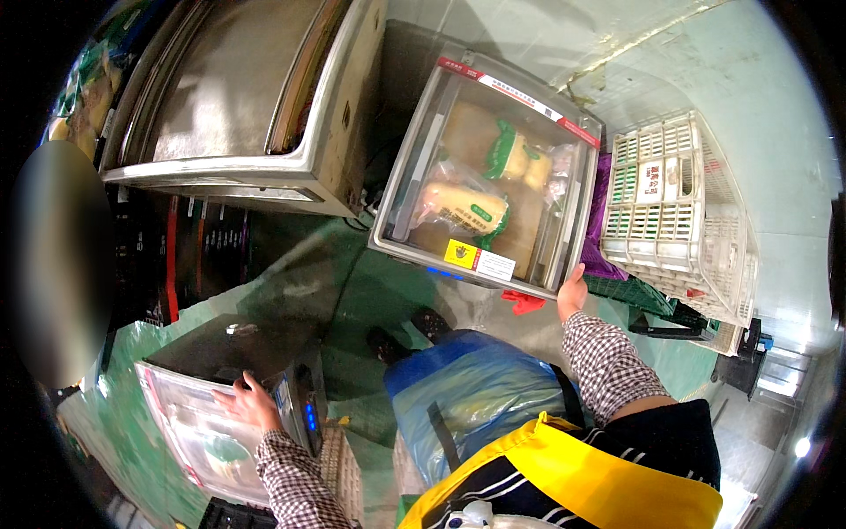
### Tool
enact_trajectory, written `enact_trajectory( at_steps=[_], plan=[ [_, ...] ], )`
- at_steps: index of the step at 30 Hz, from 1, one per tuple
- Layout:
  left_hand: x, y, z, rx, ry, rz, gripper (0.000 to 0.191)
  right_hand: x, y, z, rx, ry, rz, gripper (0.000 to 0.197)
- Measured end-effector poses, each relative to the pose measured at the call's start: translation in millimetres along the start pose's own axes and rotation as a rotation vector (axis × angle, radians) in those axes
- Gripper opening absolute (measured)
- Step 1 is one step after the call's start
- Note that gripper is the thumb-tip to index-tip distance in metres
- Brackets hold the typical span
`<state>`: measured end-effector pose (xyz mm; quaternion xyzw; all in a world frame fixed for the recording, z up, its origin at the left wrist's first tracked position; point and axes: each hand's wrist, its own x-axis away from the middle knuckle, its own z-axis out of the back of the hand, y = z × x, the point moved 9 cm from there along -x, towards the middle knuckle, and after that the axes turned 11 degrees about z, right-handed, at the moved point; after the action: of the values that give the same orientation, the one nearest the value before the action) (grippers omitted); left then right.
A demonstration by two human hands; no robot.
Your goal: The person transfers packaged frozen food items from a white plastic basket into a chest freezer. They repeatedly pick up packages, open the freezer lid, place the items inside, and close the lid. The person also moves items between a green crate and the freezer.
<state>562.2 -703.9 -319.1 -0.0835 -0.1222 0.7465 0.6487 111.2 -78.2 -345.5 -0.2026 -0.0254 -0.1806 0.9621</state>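
Observation:
My right hand (572,293) rests at the near right corner of a vacuum sealing machine (423,264) with a transparent lid. Under that lid lie bagged pale yellow items (462,208) in clear plastic with green print, two of them plain to see. My left hand (250,402) lies on the edge of a second machine with a clear lid (198,423) at the lower left, its fingers spread. A bag with a green patch (226,448) shows through this lid. The checked sleeves cover both forearms.
A large steel machine (225,172) stands at the upper left. White plastic crates (654,192) are stacked at the right, beside a purple crate (598,231) and a green crate (628,294). A red cloth or glove (523,302) hangs below the machine's edge. At the far left is a person.

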Motion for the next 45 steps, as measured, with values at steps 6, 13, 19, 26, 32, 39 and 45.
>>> enact_trajectory(
  at_steps=[6,13,19,26,32,39,45],
  plan=[
    [-1.4,-4.9,-1.1,0.083,0.095,-0.016,0.041,4.8,-10.4,3.0,0.010,-0.004,0.001,0.079],
    [0.8,-1.2,3.1,0.075,0.047,-0.002,0.042,-2.2,-0.6,0.5,0.040,0.008,0.017,0.081],
    [-0.5,-1.9,1.6,0.064,0.045,0.006,0.042,0.2,-2.9,-0.3,0.042,-0.024,-0.014,0.080],
    [-2.0,-5.0,0.2,0.083,0.072,0.001,0.044,-1.3,0.8,-3.0,0.037,-0.035,-0.044,0.079],
    [-1.9,-4.3,-1.4,0.093,0.075,-0.008,0.043,-2.4,1.1,-2.5,0.014,-0.006,-0.007,0.078],
    [-1.1,-3.5,-0.1,0.103,0.068,-0.003,0.041,0.4,-2.5,-3.7,0.023,-0.107,-0.066,0.078],
    [-0.3,-0.5,3.7,0.103,0.021,0.013,0.041,-7.8,13.6,-6.3,0.042,-0.040,-0.030,0.079]
  ],
)
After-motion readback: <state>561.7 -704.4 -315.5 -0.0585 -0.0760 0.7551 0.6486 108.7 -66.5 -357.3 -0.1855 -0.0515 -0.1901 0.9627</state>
